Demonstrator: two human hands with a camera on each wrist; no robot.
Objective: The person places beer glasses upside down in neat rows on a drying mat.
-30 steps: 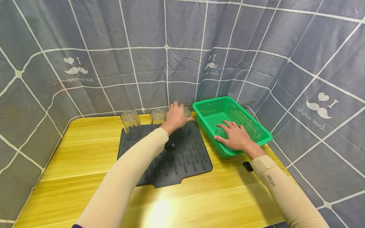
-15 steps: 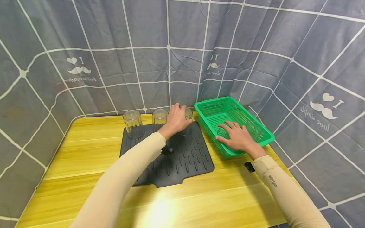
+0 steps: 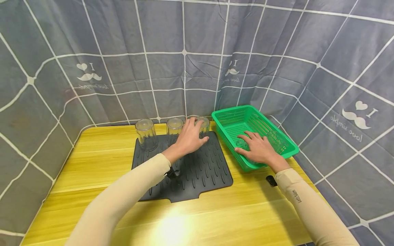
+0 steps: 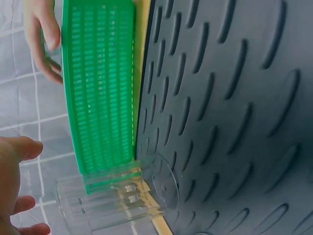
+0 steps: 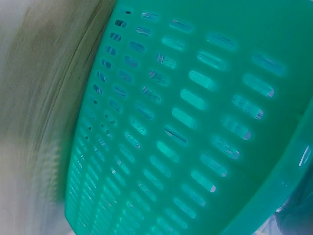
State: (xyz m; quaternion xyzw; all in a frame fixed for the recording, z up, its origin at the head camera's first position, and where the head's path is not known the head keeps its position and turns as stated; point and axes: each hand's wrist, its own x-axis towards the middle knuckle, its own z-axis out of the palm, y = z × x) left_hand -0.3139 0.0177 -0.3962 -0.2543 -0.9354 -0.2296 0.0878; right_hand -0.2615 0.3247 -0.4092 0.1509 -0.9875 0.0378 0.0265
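Three clear glasses stand in a row at the back of the dark ridged mat (image 3: 203, 167): a left glass (image 3: 147, 136), a middle glass (image 3: 174, 128) and a right glass (image 3: 204, 125). My left hand (image 3: 189, 136) is just in front of the right glass, fingers spread; the left wrist view has a gap between them and that glass (image 4: 117, 200). Over the near side of the green basket (image 3: 229, 145) is my right hand (image 3: 257, 148), thumb and fingers around another clear glass (image 3: 241, 145), partly hidden. The right wrist view has mostly the basket's slotted wall (image 5: 195, 122).
A further clear glass (image 3: 277, 140) lies in the basket's right part. The mat and basket rest on a yellow wood-grain table (image 3: 101, 153). Grey curtains (image 3: 166, 75) with white lines close off the back and sides.
My left hand has drawn back from the right glass, toward me and to the left, so more of that glass shows. The right hand stays in place at the basket.
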